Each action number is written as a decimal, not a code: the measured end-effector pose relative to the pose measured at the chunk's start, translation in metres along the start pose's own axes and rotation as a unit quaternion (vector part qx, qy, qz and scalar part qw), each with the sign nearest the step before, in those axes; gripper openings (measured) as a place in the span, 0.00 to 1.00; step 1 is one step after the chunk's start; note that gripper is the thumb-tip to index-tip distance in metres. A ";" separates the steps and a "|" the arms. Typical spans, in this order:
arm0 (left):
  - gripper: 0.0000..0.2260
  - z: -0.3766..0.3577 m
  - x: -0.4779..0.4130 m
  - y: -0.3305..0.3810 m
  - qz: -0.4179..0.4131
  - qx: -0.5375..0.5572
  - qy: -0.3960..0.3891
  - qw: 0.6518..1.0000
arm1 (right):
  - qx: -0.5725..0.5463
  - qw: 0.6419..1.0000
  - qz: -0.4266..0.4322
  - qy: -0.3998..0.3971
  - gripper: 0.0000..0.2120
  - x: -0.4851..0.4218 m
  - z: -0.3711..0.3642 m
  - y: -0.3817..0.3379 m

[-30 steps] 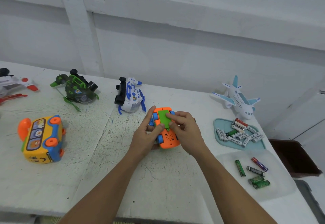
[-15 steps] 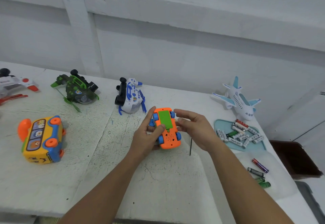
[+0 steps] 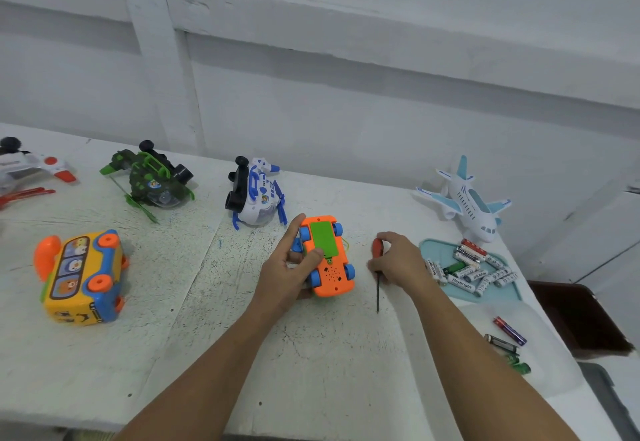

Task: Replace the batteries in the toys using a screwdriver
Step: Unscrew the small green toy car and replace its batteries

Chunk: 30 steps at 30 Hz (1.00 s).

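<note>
We are gripping the upturned orange car [image 3: 332, 274] in our left hand [image 3: 287, 278] while our right hand [image 3: 398, 260], just right of the car, is curling fingers [image 3: 388, 238] round the screwdriver [image 3: 378, 290], shaft pointing toward us.

Left hand [image 3: 287, 278] grips the toy car [image 3: 333, 278]; right hand [image 3: 398, 260] pinches the screwdriver [image 3: 377, 293].

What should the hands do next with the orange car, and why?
Probably lift the red-handled screwdriver with the right hand to the green battery cover on the orange toy car: the left hand holds it belly-up, cover closed.
</note>
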<state>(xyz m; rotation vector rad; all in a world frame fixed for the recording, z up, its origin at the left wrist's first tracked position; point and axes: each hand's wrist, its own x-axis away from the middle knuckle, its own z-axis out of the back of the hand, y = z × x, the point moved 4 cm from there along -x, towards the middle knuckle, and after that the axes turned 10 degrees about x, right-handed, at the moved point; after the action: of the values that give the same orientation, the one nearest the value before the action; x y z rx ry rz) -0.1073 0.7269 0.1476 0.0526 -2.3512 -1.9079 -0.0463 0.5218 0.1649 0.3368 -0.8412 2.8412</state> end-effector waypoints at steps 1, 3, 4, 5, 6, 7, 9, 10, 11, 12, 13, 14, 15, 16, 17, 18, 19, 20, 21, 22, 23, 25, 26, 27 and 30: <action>0.28 0.000 0.000 0.000 0.000 0.001 0.000 1.000 | -0.022 1.000 0.002 -0.010 0.31 0.001 0.001 -0.001; 0.28 0.000 0.001 0.000 0.001 0.002 0.001 1.000 | -0.093 0.995 0.014 -0.021 0.29 0.005 0.006 -0.005; 0.28 0.000 0.001 0.001 0.000 0.004 0.001 1.000 | -0.135 0.990 0.030 -0.015 0.29 0.008 0.011 -0.009; 0.28 0.000 0.002 0.001 0.000 0.005 0.001 1.000 | -0.175 0.983 0.047 -0.001 0.28 0.011 0.018 -0.014; 0.28 0.000 0.002 0.001 0.000 0.006 0.001 1.000 | -0.212 0.975 0.064 0.018 0.28 0.015 0.025 -0.019; 0.27 0.000 0.001 0.001 -0.001 0.006 0.001 1.000 | -0.247 0.965 0.079 0.039 0.27 0.019 0.033 -0.024; 0.27 0.000 0.001 0.001 0.000 0.003 0.002 1.000 | -0.308 0.943 0.101 0.078 0.27 0.028 0.047 -0.035; 0.28 0.000 0.000 0.000 0.002 0.003 0.003 1.000 | -0.332 0.932 0.113 0.095 0.27 0.033 0.053 -0.040; 0.28 0.000 0.000 0.000 0.004 0.003 0.004 1.000 | -0.352 0.921 0.125 0.107 0.26 0.038 0.057 -0.044; 0.28 0.000 0.000 -0.001 0.005 0.002 0.006 1.000 | -0.369 0.912 0.138 0.115 0.26 0.042 0.059 -0.048; 0.28 0.001 0.000 -0.001 0.003 -0.002 0.009 1.000 | -0.381 0.905 0.148 0.119 0.26 0.046 0.059 -0.051; 0.28 0.000 0.000 -0.001 0.001 -0.007 0.011 1.000 | -0.387 0.901 0.156 0.122 0.26 0.049 0.057 -0.053; 0.28 0.000 0.000 -0.001 -0.002 -0.009 0.012 1.000 | -0.388 0.898 0.165 0.124 0.26 0.052 0.055 -0.055; 0.28 0.000 0.000 -0.001 -0.002 -0.011 0.013 1.000 | -0.386 0.898 0.170 0.126 0.26 0.054 0.051 -0.057; 0.28 0.000 0.000 -0.001 -0.002 -0.014 0.013 1.000 | -0.385 0.898 0.173 0.126 0.26 0.055 0.047 -0.058; 0.27 -0.001 0.000 0.000 -0.002 -0.017 0.014 1.000 | -0.383 0.898 0.174 0.127 0.26 0.056 0.044 -0.058; 0.27 -0.001 0.000 0.000 -0.002 -0.019 0.014 1.000 | -0.383 0.898 0.174 0.128 0.26 0.056 0.041 -0.058; 0.27 -0.001 0.000 0.000 -0.001 -0.021 0.014 1.000 | -0.382 0.898 0.174 0.129 0.26 0.056 0.038 -0.059; 0.27 -0.001 0.000 0.000 -0.001 -0.021 0.014 1.000 | -0.380 0.899 0.174 0.131 0.26 0.056 0.037 -0.058; 0.27 -0.001 0.000 0.000 0.000 -0.022 0.014 1.000 | -0.379 0.900 0.173 0.132 0.26 0.056 0.035 -0.058; 0.27 -0.001 0.000 -0.001 -0.001 -0.024 0.013 1.000 | -0.378 0.900 0.171 0.133 0.26 0.055 0.034 -0.059; 0.27 -0.001 0.000 0.000 -0.005 -0.027 0.013 1.000 | -0.376 0.901 0.171 0.135 0.26 0.054 0.033 -0.059; 0.27 -0.001 0.000 0.000 -0.006 -0.030 0.013 0.999 | -0.375 0.901 0.172 0.136 0.26 0.054 0.033 -0.059; 0.27 -0.001 -0.001 0.000 -0.006 -0.032 0.013 0.999 | -0.374 0.901 0.174 0.137 0.26 0.054 0.033 -0.059; 0.27 -0.001 -0.001 -0.001 -0.005 -0.034 0.013 0.999 | -0.374 0.900 0.176 0.142 0.27 0.053 0.034 -0.059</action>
<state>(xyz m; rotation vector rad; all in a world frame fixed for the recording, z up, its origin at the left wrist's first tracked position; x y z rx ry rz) -0.1066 0.7257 0.1470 0.0842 -2.2718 -1.9778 -0.0792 0.5562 0.2370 -0.3569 -1.9531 2.4692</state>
